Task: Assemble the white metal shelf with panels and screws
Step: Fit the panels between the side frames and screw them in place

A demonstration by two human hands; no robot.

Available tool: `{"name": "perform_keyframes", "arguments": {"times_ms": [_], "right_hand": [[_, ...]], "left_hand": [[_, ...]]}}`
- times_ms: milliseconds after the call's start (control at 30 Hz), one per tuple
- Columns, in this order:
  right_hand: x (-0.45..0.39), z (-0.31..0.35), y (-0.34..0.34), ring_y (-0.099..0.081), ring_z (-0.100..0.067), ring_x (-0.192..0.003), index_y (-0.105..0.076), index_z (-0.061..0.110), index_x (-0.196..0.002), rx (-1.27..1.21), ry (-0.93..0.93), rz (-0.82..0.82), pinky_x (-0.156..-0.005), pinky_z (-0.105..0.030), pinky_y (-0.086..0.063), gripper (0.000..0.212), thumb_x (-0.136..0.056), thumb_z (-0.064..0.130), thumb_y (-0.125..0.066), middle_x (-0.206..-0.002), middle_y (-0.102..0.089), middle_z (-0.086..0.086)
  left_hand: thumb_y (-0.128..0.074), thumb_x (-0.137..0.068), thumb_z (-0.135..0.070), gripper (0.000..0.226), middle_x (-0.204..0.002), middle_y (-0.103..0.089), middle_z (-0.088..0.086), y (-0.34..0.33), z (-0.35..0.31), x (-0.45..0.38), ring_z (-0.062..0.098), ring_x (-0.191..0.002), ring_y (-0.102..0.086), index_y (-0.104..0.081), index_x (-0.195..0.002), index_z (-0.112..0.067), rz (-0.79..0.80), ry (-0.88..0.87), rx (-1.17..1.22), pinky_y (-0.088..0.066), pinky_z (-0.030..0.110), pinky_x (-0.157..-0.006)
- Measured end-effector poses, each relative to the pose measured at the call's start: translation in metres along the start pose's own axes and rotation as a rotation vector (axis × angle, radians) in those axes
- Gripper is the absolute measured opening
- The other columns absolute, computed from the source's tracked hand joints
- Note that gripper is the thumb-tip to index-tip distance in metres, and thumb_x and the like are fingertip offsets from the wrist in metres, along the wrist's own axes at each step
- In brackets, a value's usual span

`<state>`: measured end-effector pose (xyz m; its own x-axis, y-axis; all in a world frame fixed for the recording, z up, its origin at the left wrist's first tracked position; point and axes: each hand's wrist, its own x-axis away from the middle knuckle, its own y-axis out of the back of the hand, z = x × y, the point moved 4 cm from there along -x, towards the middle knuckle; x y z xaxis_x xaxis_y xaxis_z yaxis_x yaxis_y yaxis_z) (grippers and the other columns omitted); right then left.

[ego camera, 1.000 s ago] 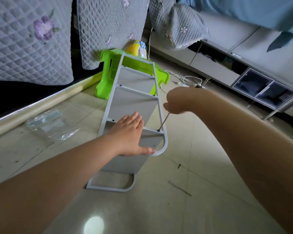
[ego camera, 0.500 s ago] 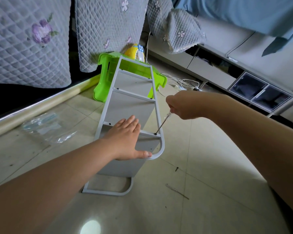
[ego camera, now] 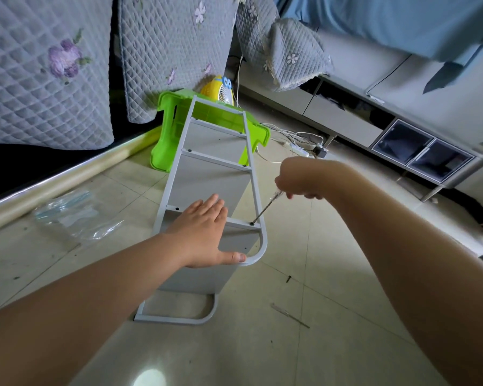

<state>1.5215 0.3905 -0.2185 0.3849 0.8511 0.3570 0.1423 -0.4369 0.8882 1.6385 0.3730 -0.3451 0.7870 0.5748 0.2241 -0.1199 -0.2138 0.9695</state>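
Shelf (ego camera: 207,174): lies on its side on the floor (ego camera: 318,344), centre, far end just before the stool (ego camera: 173,126).
Fan (ego camera: 221,90): behind the stool.
Left hand (ego camera: 204,232): flat on the shelf's upper frame, near end, thumb at the curved corner.
Right hand (ego camera: 299,179): right of the shelf, above the floor, holding the screwdriver (ego camera: 265,208), tip at a hole in the nearest crossbar.
Plastic bag (ego camera: 73,215): on the floor, left of the shelf.
Loose screw (ego camera: 288,279): on the floor, right of the shelf's near end.
Thin rod (ego camera: 290,315): on the floor, nearer than the screw.
Cables (ego camera: 290,137): on the floor, right of the stool, before the cabinet (ego camera: 396,135).
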Motion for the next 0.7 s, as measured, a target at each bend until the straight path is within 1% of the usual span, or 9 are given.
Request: {"name": "perform_keyframes", "arguments": {"times_ms": [67, 167, 233, 300, 400, 467, 567, 633, 700], "right_hand": [[0.005, -0.006, -0.007, -0.037, -0.017, -0.042, -0.045, 0.004, -0.06, -0.018, 0.008, 0.037, -0.03, -0.012, -0.028, 0.039, -0.096, 0.009, -0.033, -0.044, -0.044, -0.004], [0.01, -0.003, -0.012, -0.058, -0.026, -0.084, -0.058, 0.001, -0.099, 0.14, 0.106, -0.024, -0.071, -0.026, -0.045, 0.033, -0.099, 0.022, -0.033, -0.092, -0.059, -0.011], [0.011, 0.002, -0.013, -0.053, -0.028, -0.106, -0.056, 0.004, -0.114, 0.287, 0.215, -0.095, -0.086, -0.032, -0.044, 0.031, -0.098, 0.021, -0.036, -0.113, -0.056, -0.011], [0.012, 0.006, -0.01, -0.056, -0.027, -0.103, -0.058, 0.007, -0.111, 0.436, 0.284, -0.156, -0.072, -0.03, -0.045, 0.026, -0.096, 0.019, -0.04, -0.11, -0.056, -0.009], [0.01, 0.01, -0.008, -0.06, -0.026, -0.097, -0.059, 0.008, -0.106, 0.646, 0.34, -0.193, -0.048, -0.021, -0.029, 0.022, -0.093, 0.012, -0.042, -0.093, -0.055, -0.006], [0.009, 0.013, -0.007, -0.06, -0.026, -0.096, -0.059, 0.008, -0.106, 0.713, 0.367, -0.202, -0.045, -0.021, -0.024, 0.023, -0.092, 0.008, -0.041, -0.085, -0.047, -0.004], [0.007, 0.019, -0.007, -0.058, -0.027, -0.096, -0.059, 0.008, -0.107, 0.745, 0.418, -0.226, -0.047, -0.022, -0.025, 0.024, -0.093, 0.007, -0.04, -0.099, -0.055, -0.007], [0.006, 0.023, -0.009, -0.058, -0.027, -0.098, -0.059, 0.008, -0.106, 0.751, 0.441, -0.22, -0.049, -0.022, -0.027, 0.024, -0.092, 0.006, -0.04, -0.104, -0.057, -0.007], [0.005, 0.024, -0.011, -0.059, -0.027, -0.098, -0.06, 0.009, -0.105, 0.737, 0.428, -0.198, -0.057, -0.025, -0.036, 0.024, -0.092, 0.007, -0.041, -0.097, -0.055, -0.007]], "left_hand": [[-0.026, -0.083, -0.072, 0.1, -0.155, 0.017, 0.011, 0.001, -0.001, 0.0, 0.02, -0.142, 0.02, 0.009, -0.147, -0.004, -0.001, 0.002, -0.001, 0.007, 0.034, -0.115], [-0.028, -0.084, -0.071, 0.099, -0.155, 0.016, 0.01, 0.004, 0.0, -0.001, 0.02, -0.142, 0.019, 0.008, -0.147, -0.004, -0.006, 0.009, 0.004, 0.007, 0.033, -0.115], [-0.027, -0.084, -0.071, 0.099, -0.155, 0.016, 0.01, 0.006, 0.001, -0.001, 0.02, -0.142, 0.019, 0.008, -0.147, -0.004, -0.008, 0.011, 0.001, 0.007, 0.033, -0.115], [-0.027, -0.084, -0.071, 0.099, -0.155, 0.016, 0.01, 0.006, 0.0, -0.001, 0.02, -0.142, 0.019, 0.008, -0.147, -0.004, -0.007, 0.012, -0.003, 0.007, 0.033, -0.115], [-0.028, -0.084, -0.071, 0.099, -0.155, 0.016, 0.01, 0.005, -0.001, -0.002, 0.02, -0.142, 0.018, 0.008, -0.147, -0.004, -0.02, 0.008, -0.005, 0.007, 0.033, -0.115], [-0.028, -0.084, -0.071, 0.099, -0.155, 0.016, 0.01, 0.003, 0.0, -0.002, 0.02, -0.142, 0.018, 0.009, -0.147, -0.004, -0.024, -0.001, -0.007, 0.007, 0.033, -0.115], [-0.025, -0.085, -0.07, 0.095, -0.156, 0.01, 0.009, 0.005, -0.001, -0.002, 0.019, -0.144, 0.013, 0.003, -0.148, -0.004, -0.041, -0.03, 0.019, 0.004, 0.031, -0.116], [-0.021, -0.086, -0.07, 0.088, -0.153, -0.019, 0.009, 0.007, 0.002, -0.004, 0.019, -0.142, -0.014, -0.022, -0.145, -0.004, -0.066, -0.027, 0.103, -0.014, 0.029, -0.113], [-0.03, -0.091, -0.056, 0.062, -0.127, -0.049, 0.009, 0.012, 0.011, -0.005, 0.023, -0.122, -0.044, -0.047, -0.125, -0.007, -0.103, -0.004, 0.134, -0.036, 0.029, -0.097]]}}
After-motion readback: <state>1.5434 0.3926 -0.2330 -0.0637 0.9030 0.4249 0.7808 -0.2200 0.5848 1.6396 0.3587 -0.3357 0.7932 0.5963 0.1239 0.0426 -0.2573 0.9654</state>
